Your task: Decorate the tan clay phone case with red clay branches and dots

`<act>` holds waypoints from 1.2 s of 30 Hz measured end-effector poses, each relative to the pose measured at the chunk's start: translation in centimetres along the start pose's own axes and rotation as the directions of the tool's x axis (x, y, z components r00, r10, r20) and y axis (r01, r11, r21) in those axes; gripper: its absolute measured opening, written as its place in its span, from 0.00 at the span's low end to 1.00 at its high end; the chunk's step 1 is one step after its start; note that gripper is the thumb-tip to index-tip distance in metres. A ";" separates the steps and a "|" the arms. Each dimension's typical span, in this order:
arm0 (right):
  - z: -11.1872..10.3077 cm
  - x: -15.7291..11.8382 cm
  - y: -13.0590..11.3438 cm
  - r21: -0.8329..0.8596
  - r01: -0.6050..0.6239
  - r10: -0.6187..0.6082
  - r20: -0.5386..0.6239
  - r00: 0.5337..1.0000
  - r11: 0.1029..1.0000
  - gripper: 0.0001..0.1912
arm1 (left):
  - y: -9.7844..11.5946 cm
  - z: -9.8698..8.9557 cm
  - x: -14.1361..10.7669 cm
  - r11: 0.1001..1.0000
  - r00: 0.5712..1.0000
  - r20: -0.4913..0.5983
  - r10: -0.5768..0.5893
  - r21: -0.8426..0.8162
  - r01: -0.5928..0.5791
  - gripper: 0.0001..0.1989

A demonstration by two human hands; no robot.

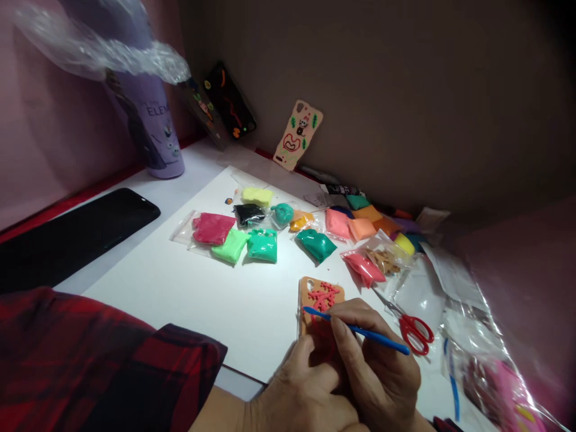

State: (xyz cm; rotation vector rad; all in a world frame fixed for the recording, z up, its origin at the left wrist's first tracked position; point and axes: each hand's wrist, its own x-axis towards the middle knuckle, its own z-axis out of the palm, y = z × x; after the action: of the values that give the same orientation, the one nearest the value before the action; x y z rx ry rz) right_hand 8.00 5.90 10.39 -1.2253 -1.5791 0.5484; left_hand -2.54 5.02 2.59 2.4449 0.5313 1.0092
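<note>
A tan phone case (303, 327) with raised coral-red clay pieces (324, 295) stuck on it sits at the front of the white board. My left hand (301, 387) is closed at the case's lower end, its fingers curled against it and partly hidden. Between the thumb and fingers of my right hand (380, 363) is a slim blue clay modelling tool (378, 338). The tool's tip is over the case, close to the red clay; whether it touches cannot be made out. My right hand covers the case's lower right part.
Several clay packets (262, 246) lie on the white board (180, 306). Red-handled scissors (416, 333) and plastic bags (477, 336) are at right. A black phone (81, 231) and purple tumbler (153, 120) stand left. Decorated cases (297, 135) lean on the wall.
</note>
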 end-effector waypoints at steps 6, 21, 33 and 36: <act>0.1 0.2 0.2 -0.050 0.020 -0.016 0.069 0.998 0.999 0.12 | -0.1 0.0 -0.2 1.000 1.000 -0.027 -0.008 -0.006 0.008 0.10; -0.1 0.0 0.0 -0.052 0.060 -0.057 0.051 0.997 0.997 0.13 | 0.0 0.1 -0.1 0.999 0.999 -0.025 -0.027 0.028 0.027 0.09; 0.0 0.0 0.0 -0.012 -0.011 0.010 -0.086 0.996 1.000 0.10 | 0.4 -3.2 1.1 0.999 0.995 -0.099 0.022 0.039 -0.018 0.11; 0.0 -0.2 0.1 -0.022 -0.023 0.022 -0.072 0.997 0.999 0.09 | 0.5 -3.6 1.3 1.000 0.970 -0.242 0.030 0.014 -0.027 0.13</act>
State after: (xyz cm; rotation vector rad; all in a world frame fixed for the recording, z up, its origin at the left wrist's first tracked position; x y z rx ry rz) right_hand 8.03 5.77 10.29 -1.2677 -1.5163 0.4965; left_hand -4.19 6.17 5.83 2.3579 0.5827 1.3306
